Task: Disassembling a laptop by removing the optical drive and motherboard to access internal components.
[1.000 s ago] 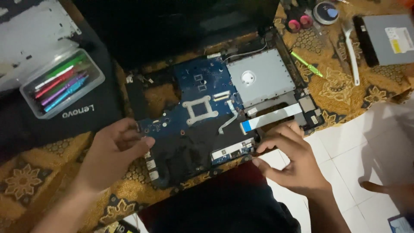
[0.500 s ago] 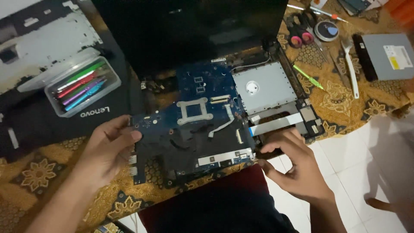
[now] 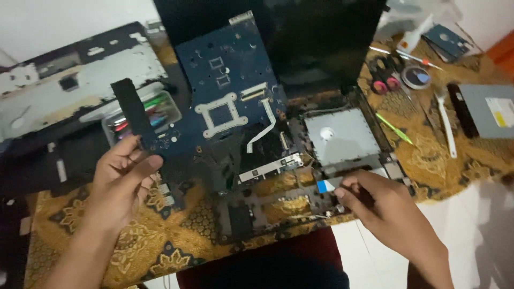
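A: Where was the motherboard (image 3: 230,107) at that moment?

B: Raised out of the laptop base (image 3: 300,208), tilted up in front of the dark screen (image 3: 321,37). Its lower left edge was pinched in the left hand (image 3: 126,176), thumb and fingers closed on the board near the ports.

A: And the right hand (image 3: 385,214)?

B: Down at the base, fingertips drawn narrow around the blue-tipped ribbon cable (image 3: 342,184), just below the silver drive (image 3: 340,136). Whether it truly gripped the cable or only touched it, I could not tell; the fingers covered the end.

A: How would you judge the board to handle?

B: Light and stiff, but fragile. It was thin, studded with small parts, and likely to flex if held by one corner. I'd say the bare edges were the right place to take hold, as the left hand did, clear of the white bracket around the processor seat.

A: Anything nearby?

B: A clear box of coloured pens (image 3: 142,115) behind the board's left edge, on the patterned cloth (image 3: 160,251), and a white plastic tool (image 3: 447,126) well off to the right.
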